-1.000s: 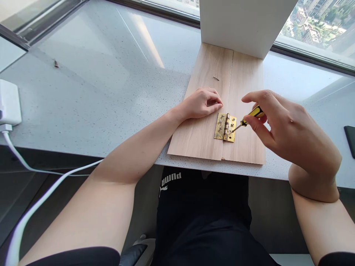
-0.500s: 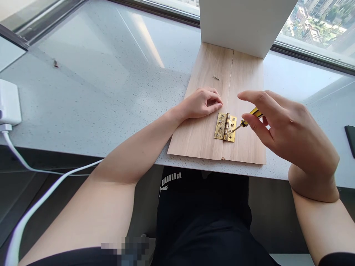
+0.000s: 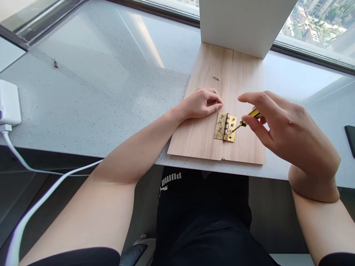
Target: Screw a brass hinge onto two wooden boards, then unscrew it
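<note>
In the head view, a brass hinge lies open across the seam between two pale wooden boards. Several screws sit in its holes. My right hand grips a screwdriver with a yellow and black handle, index finger raised off it. The screwdriver slants down to the left, its tip at the hinge's right leaf. My left hand rests on the left board just above the hinge, its fingers curled in and closed. What they hold, if anything, is hidden.
A loose screw lies farther up the left board. A white panel stands at the boards' far end, by the window. On the speckled counter are a white charger with cable and a small brown object. A dark object lies at right.
My right hand and the screwdriver handle have shifted very slightly, with the tip still at the hinge's right leaf. My left hand, the hinge and the boards have not visibly moved.
</note>
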{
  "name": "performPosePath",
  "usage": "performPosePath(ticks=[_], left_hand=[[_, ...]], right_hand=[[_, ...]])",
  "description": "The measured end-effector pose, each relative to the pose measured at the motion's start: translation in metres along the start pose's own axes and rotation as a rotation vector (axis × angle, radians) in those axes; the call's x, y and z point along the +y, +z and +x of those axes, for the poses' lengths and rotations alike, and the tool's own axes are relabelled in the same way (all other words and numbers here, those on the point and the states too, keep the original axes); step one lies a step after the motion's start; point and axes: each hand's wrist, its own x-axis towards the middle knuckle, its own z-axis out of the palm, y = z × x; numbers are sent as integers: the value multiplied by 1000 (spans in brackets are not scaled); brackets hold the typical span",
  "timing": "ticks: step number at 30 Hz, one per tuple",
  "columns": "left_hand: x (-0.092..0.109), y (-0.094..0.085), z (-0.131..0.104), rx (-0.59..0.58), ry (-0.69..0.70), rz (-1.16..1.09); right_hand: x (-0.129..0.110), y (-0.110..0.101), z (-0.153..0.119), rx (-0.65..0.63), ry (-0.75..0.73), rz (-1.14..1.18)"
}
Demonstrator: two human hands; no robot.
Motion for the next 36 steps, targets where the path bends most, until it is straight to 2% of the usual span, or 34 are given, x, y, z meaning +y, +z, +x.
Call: performPosePath(ticks=[7,13,16,22,31,36], left_hand=[[0,-1,0,-8,-9,-10],[-1,0,0,-2,6,0],[-2,0,1,1,11,0],[-1,0,0,6,-8,-19],[-2,0,1,-5,0,2],[-2,0,0,1,-3,-5]], right_hand=[[1,0,2,26,52,-30],[-4,-3,-1,-17,-37,74],[-3,-4,-2,-37,22,45],[10,2,1,46,65,-74],[0,-5,-1,-30,37,76],[3,-8,-3,-21,38,73]])
